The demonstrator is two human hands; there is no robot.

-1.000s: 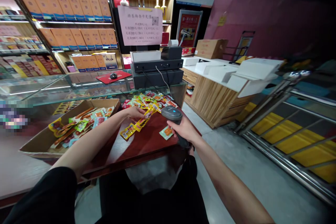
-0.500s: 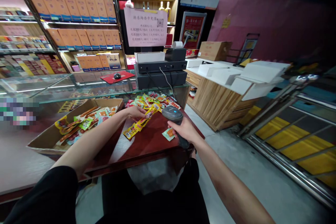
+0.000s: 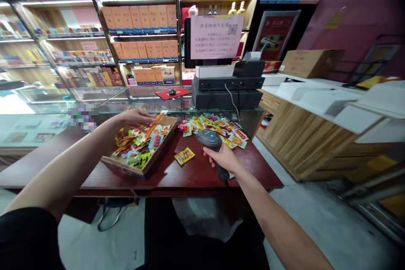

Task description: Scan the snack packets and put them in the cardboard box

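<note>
My right hand (image 3: 223, 158) is wrapped round the handle of a dark grey barcode scanner (image 3: 209, 138), held above the red-brown table with a small blue light showing on top. My left hand (image 3: 134, 119) is over a shallow cardboard box (image 3: 144, 171) of packaged snacks, fingers stretched out. At its fingertips a long orange snack stick in a clear wrapper (image 3: 155, 125) slants upward; I see no firm grip on it. A yellow snack packet (image 3: 184, 156) lies on the table between box and scanner. Behind the scanner spreads a pile of colourful snack packets (image 3: 218, 124).
Beyond the table (image 3: 190, 180) stands a glass counter with a cash register (image 3: 226, 97), a screen carrying a paper sign (image 3: 217, 37), and a mouse on a red mat (image 3: 172, 93). Stocked shelves line the back. A wooden counter (image 3: 287, 135) stands at right.
My left hand has moved left from the yellow packets to the box. One yellow packet remains in the middle of the table. The view has turned left; my right hand still holds the scanner.
</note>
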